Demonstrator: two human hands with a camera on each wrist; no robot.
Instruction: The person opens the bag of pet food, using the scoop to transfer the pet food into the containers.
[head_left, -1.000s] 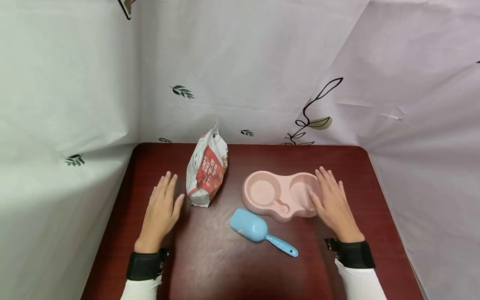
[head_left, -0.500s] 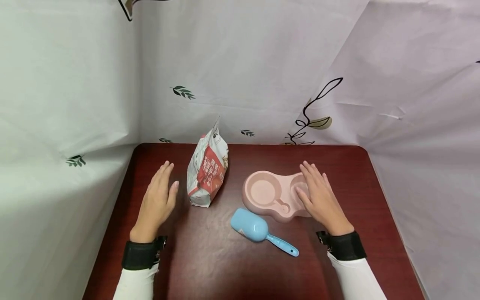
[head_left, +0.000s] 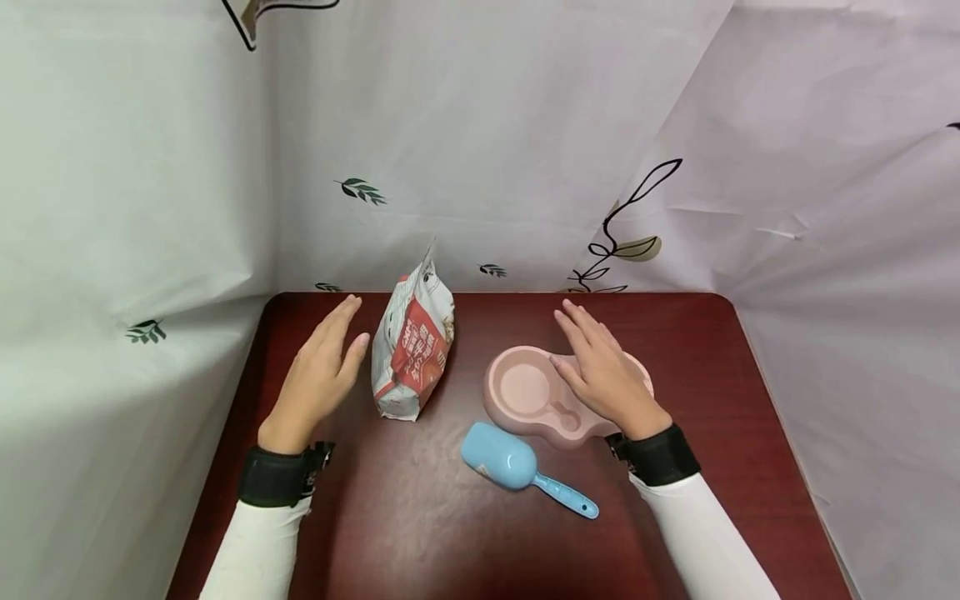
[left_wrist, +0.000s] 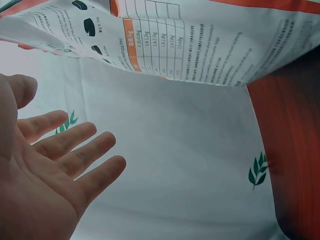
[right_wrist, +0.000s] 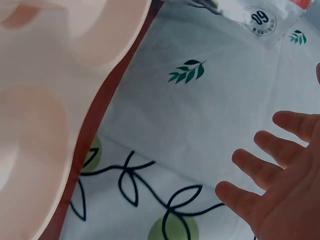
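Observation:
A white and red printed bag [head_left: 418, 350] stands on the table, its top edge pointing up. My left hand [head_left: 315, 375] is raised just left of it, fingers straight and thumb apart, holding nothing. In the left wrist view the bag's printed side [left_wrist: 200, 45] spans the top, above the spread fingers [left_wrist: 100, 180]. My right hand [head_left: 603, 367] hovers over a pink double-bowl pet feeder [head_left: 517, 417], covering much of its right bowl. Its fingers [right_wrist: 260, 170] are stretched out with nothing in them. A light blue scoop [head_left: 502, 458] lies in front of the feeder, handle toward the lower right.
The dark red table [head_left: 420, 533] has rounded far corners. White cloth [head_left: 480, 150] printed with leaves hangs behind it and along both sides. Black bands [head_left: 277, 477] are strapped round both wrists.
My right hand has moved left and away from me, from the feeder's right end across its right bowl. The left hand has gone a little farther forward. Bag, feeder and scoop stay put.

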